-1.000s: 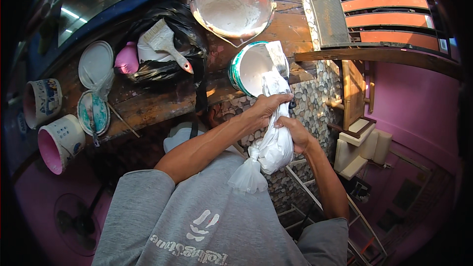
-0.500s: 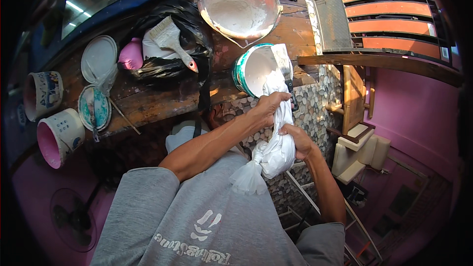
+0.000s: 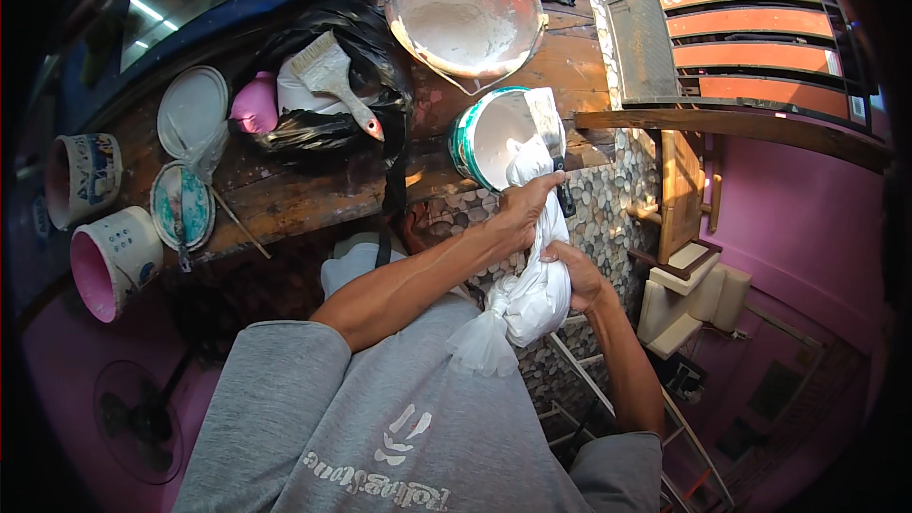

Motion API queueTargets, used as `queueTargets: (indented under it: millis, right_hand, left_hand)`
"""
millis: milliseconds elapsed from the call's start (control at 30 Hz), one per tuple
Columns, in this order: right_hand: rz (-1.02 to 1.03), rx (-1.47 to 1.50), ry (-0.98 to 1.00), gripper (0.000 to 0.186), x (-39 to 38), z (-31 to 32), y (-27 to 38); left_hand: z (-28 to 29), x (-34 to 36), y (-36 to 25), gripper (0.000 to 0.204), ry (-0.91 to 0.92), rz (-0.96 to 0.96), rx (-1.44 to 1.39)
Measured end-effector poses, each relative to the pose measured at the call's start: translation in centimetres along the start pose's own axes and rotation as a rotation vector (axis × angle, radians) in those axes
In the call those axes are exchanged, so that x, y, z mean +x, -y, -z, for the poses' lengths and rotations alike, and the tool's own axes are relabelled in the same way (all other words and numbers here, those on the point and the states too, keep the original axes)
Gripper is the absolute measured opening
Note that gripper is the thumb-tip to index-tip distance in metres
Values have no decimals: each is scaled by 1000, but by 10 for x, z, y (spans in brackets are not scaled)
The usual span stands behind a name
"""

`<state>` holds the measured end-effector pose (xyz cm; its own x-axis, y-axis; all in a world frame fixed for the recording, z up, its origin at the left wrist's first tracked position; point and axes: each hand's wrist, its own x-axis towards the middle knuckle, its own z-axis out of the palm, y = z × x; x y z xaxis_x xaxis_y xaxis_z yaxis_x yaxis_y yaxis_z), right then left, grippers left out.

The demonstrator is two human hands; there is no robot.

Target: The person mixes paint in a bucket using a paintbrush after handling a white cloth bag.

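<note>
From the head view, I took the teal-and-white tub (image 3: 461, 147) at the table edge as my landmark. On its near side, my left hand (image 3: 524, 213) had its fingers closed round the narrow neck of the white plastic bag (image 3: 538, 304), whose upper end lay at the tub's mouth; I judged that a firm hold there kept the slack plastic bunched and pointed inward. Farther from the tub, nearer my shirt, my right hand (image 3: 576, 277) gripped the bag's fuller part, fingers curled on it, probably to bear the weight that the neck alone would let sag. The tied end hung beyond that, nearest me, its knot apparently keeping that end closed. A scraper (image 3: 545, 121) lay over the tub's right rim, its pale-smeared blade at the mouth and its dark handle outward, perhaps so that smears stayed off the grip. Beyond the tub sat the wide reddish bucket (image 3: 518, 2), pale residue inside. Left of the tub, the paint brush (image 3: 331, 81) rested on the black plastic bag (image 3: 385, 52), bristles away from me and handle tip toward the tub, likely leaving the handle easy to reach.
</note>
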<state>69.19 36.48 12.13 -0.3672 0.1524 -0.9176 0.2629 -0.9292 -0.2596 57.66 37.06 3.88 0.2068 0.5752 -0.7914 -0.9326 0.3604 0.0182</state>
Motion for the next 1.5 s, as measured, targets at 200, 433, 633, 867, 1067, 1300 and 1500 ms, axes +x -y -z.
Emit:
queueTargets:
  millis: [200,433,633,867,1067,1300,1500]
  right_hand:
    - [-9,-11,-7,26,0,1,-1]
    - [-3,37,5,29,3,8,-4]
    - [-6,31,-9,32,2,2,0]
    - [-21,8,-18,29,-1,8,-2]
    - [2,57,-2,28,-3,9,-6]
    - [3,55,-38,31,-2,16,-14]
    - [5,54,-33,32,7,37,-24]
  left_hand:
    - [8,14,6,60,38,67,-1]
    - [7,13,3,58,-48,96,77]
    - [9,17,1,44,-63,111,51]
    - [9,-2,-17,19,271,146,-155]
    - [8,5,-9,18,165,95,-128]
    - [10,11,-14,17,212,82,-78]
    - [-1,-6,-21,19,170,23,-105]
